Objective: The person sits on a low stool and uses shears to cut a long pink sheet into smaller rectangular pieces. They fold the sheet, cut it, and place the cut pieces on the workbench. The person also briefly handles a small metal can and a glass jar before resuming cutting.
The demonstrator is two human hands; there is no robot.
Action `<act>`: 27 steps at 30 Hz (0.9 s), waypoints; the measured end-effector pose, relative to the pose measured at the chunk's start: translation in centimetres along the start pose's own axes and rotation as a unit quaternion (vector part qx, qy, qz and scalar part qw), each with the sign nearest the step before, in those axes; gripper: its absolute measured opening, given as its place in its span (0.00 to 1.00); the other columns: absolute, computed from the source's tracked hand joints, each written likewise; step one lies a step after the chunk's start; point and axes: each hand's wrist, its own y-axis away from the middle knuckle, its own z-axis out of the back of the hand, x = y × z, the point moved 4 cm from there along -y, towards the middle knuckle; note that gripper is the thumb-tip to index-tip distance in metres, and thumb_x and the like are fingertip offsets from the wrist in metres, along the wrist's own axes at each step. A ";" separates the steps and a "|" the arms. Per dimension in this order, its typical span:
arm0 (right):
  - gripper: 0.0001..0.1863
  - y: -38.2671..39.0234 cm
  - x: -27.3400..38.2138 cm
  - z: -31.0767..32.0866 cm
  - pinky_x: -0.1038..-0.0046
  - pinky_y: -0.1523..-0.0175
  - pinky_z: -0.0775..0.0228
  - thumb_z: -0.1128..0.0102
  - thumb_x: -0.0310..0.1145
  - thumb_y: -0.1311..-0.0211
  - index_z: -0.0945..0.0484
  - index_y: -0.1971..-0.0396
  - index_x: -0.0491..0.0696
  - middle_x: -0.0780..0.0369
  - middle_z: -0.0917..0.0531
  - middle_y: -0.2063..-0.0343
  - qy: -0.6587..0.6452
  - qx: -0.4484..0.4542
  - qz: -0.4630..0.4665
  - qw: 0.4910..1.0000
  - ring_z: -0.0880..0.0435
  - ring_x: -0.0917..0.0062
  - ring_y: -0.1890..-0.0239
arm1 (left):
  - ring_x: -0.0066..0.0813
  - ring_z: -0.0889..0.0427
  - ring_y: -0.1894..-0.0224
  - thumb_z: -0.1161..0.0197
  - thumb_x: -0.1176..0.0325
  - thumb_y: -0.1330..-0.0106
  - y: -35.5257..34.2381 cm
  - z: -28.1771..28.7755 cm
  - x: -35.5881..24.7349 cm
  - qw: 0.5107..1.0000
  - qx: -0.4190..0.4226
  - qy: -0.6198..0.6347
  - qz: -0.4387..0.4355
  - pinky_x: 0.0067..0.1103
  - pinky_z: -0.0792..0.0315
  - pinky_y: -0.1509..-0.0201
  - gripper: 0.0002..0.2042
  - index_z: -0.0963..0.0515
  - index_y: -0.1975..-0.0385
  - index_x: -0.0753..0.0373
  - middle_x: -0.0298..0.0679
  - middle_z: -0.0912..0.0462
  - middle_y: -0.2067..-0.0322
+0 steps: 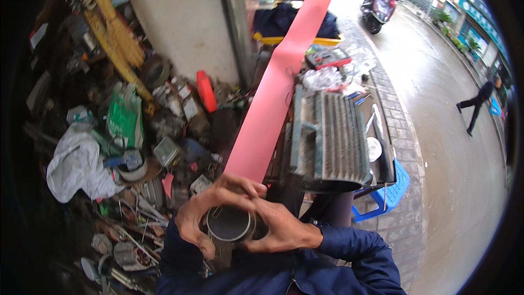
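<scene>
My left hand (204,213) curls round the left side of a round, hollow metal cylinder (229,239) with a thin bright rim and dark inside. From the other side my right hand (286,226) closes round it, the fingertips of both hands meeting at its far edge. A long pink strip of sheet (262,125) runs away from my fingers, its near end at my left fingertips. Whether the fingers also pinch that strip is hidden. Just right of the strip lies a finned, dirty green motor housing (327,142).
Scrap parts and wires (136,207) pile up at the left, with a white plastic bag (82,164) and a red bottle (206,92). A blue stool (396,191) stands right of the bench. Further off are a yellow tray (267,39), a scooter (377,8) and a walking person (481,101).
</scene>
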 end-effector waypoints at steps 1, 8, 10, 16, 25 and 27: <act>0.41 -0.2 -0.7 -0.6 0.65 0.48 0.22 0.24 0.31 0.53 0.32 0.37 0.41 0.51 0.20 0.52 -0.027 0.010 -0.019 0.999 0.15 0.58 0.51 | 0.54 0.28 0.35 0.16 0.47 0.54 1.1 0.2 -0.3 0.997 -0.039 -0.060 0.010 0.45 0.36 0.30 0.43 0.24 0.42 0.70 0.53 0.27 0.43; 0.44 -1.9 -5.8 -7.0 0.65 0.43 0.24 0.25 0.31 0.54 0.34 0.34 0.38 0.49 0.20 0.52 -0.072 0.041 0.018 0.996 0.17 0.57 0.47 | 0.52 0.21 0.39 0.15 0.56 0.52 10.2 2.1 0.4 0.970 -0.203 -0.034 0.132 0.41 0.29 0.33 0.44 0.29 0.39 0.77 0.57 0.20 0.46; 0.43 -2.0 -7.5 -9.2 0.64 0.44 0.24 0.24 0.32 0.53 0.33 0.35 0.40 0.50 0.19 0.52 -0.095 0.050 0.013 0.994 0.16 0.58 0.48 | 0.54 0.22 0.37 0.16 0.58 0.50 12.2 3.0 1.0 0.971 -0.183 0.042 0.146 0.42 0.29 0.33 0.44 0.30 0.38 0.79 0.61 0.21 0.43; 0.43 -2.4 -13.6 -14.2 0.64 0.44 0.24 0.23 0.31 0.54 0.33 0.36 0.41 0.50 0.20 0.52 -0.082 0.090 -0.040 0.992 0.17 0.59 0.48 | 0.37 0.25 0.41 0.15 0.47 0.57 17.4 4.7 2.6 0.904 -0.232 -0.263 0.245 0.30 0.34 0.32 0.52 0.31 0.31 0.65 0.44 0.25 0.47; 0.49 -1.3 -21.7 -18.2 0.59 0.34 0.29 0.21 0.30 0.55 0.38 0.31 0.44 0.45 0.24 0.40 -0.069 0.145 -0.120 0.980 0.23 0.52 0.38 | 0.50 0.34 0.27 0.26 0.68 0.45 22.7 5.3 6.3 0.862 -0.145 -0.333 0.353 0.36 0.41 0.23 0.41 0.35 0.28 0.62 0.51 0.32 0.30; 0.49 -1.4 -23.3 -18.7 0.59 0.35 0.28 0.19 0.32 0.55 0.37 0.32 0.43 0.45 0.24 0.41 -0.042 0.158 -0.142 0.976 0.23 0.52 0.38 | 0.53 0.37 0.26 0.22 0.62 0.46 23.6 5.2 7.7 0.835 -0.169 -0.348 0.392 0.37 0.41 0.23 0.45 0.39 0.26 0.61 0.53 0.41 0.27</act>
